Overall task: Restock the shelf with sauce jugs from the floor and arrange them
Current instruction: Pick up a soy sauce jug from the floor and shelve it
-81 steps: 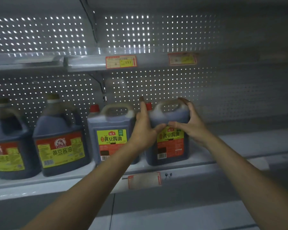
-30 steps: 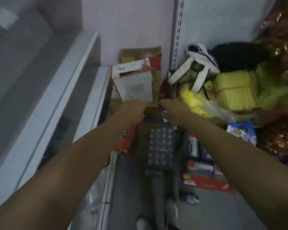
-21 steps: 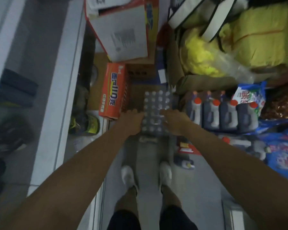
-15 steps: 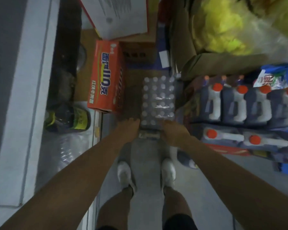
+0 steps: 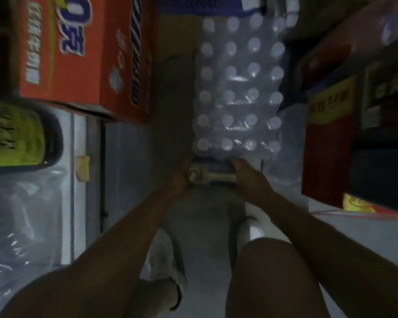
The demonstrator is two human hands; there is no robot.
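I am looking straight down at the floor. A sauce jug (image 5: 213,174) with a pale cap and a blue-and-white top stands at the near edge of a shrink-wrapped pack of water bottles (image 5: 237,88). My left hand (image 5: 180,180) grips its left side by the cap. My right hand (image 5: 247,176) curls over its right side. Much of the jug is hidden by my hands and the picture is blurred. No shelf jugs are in view.
An orange carton (image 5: 85,53) lies at the upper left, with a dark bottle with a green label (image 5: 16,134) below it. A red and yellow box (image 5: 329,145) stands on the right. My white shoes (image 5: 253,228) are on the grey floor beneath my arms.
The view swung from the shelf down to the floor and came much closer. Both hands left the shelf jug, dropped past the bottle pack and now hold a jug on the floor.
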